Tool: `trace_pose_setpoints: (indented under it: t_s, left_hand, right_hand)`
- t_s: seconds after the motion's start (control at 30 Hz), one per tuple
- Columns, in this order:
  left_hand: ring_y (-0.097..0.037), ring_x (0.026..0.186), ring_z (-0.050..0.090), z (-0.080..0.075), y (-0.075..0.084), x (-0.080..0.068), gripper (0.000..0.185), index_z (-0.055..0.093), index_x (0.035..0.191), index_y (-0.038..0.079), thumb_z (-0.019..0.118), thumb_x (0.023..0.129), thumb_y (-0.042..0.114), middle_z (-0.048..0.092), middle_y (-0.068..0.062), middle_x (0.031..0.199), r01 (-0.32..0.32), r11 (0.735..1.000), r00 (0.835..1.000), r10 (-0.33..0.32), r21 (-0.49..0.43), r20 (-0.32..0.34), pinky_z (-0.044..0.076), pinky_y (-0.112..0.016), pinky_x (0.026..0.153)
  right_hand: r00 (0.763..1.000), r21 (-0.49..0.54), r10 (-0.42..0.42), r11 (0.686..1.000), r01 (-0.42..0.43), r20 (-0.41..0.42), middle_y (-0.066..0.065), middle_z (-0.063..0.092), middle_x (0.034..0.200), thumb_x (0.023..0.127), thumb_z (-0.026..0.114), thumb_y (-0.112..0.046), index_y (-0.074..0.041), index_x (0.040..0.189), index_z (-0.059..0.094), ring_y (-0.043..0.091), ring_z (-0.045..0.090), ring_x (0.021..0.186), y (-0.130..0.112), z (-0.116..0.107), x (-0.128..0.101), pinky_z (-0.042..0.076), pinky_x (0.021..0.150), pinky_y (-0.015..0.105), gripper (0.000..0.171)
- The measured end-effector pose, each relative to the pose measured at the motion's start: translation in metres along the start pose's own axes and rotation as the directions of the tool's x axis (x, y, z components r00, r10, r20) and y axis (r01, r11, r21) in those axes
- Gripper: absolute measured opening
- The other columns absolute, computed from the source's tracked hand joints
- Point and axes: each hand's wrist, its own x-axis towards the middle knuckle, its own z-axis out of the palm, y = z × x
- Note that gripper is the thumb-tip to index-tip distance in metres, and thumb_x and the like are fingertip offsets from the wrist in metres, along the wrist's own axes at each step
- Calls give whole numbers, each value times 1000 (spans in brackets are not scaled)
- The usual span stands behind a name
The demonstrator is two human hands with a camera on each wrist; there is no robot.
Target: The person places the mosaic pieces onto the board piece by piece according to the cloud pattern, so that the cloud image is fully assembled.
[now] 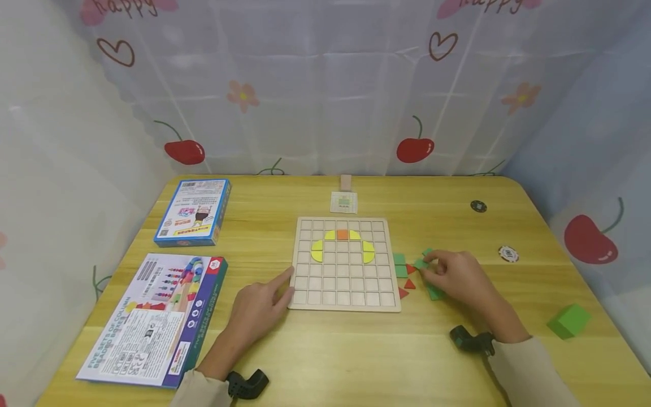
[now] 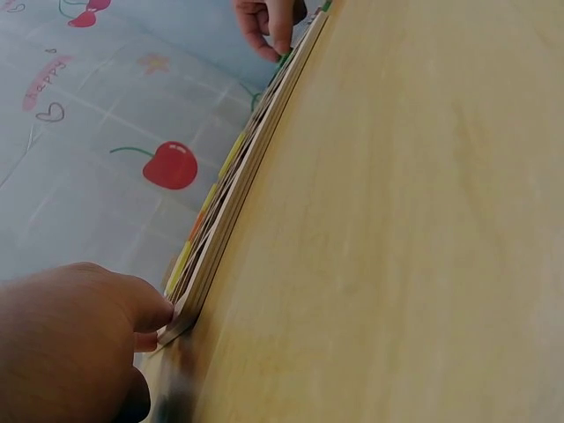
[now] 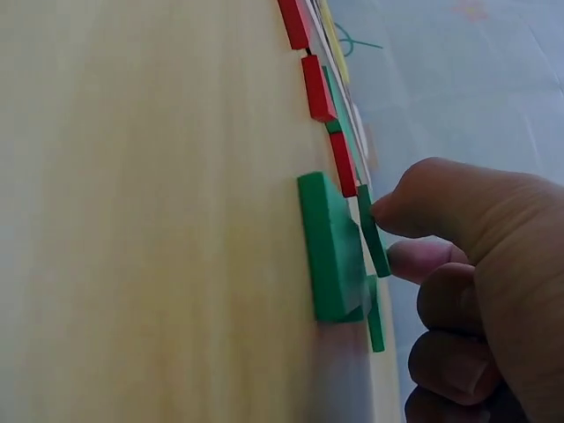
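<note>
Right now we're seeing a pale wooden square grid board [image 1: 333, 284] lying before the person, bearing yellow curved flat pieces [image 1: 368, 251] and one orange flat square [image 1: 343, 234] in its far half. We're watching the left hand [image 1: 258, 308] touching the board's left edge near the closest corner, index finger and thumb spread apart, nothing pinched between them. Just right of the board, the right hand [image 1: 458, 277] is pinching a flat green piece [image 3: 374, 231] between nearly closed fingertips! We're also spotting flat red triangles [image 1: 409, 284] lying just beside the board's right edge, while a small printed card [image 1: 344, 202] is lying just beyond its far edge
</note>
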Motion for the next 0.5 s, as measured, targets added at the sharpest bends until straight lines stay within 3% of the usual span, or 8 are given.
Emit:
trace_pose_setpoints:
  t_s: [0.3,0.5]
  left_hand:
    - [-2,39,20,-2,0,1,44,63,142,22,64,100,34,27,16,44,4,1000,1000,-4,-6,2,20,-25,42]
    - [-2,39,20,0,0,0,44,63,142,22,64,100,34,26,17,43,13,1000,1000,-12,-11,6,21,-25,42]
  right_hand:
    - [998,22,-11,1000,10,59,-6,46,58,90,78,-27,-9,104,74,11,40,48,-25,-9,26,32,47,27,22]
    - [985,46,-116,993,111,124,-7,46,58,89,75,-26,-11,106,75,11,39,47,-57,6,60,30,47,27,23]
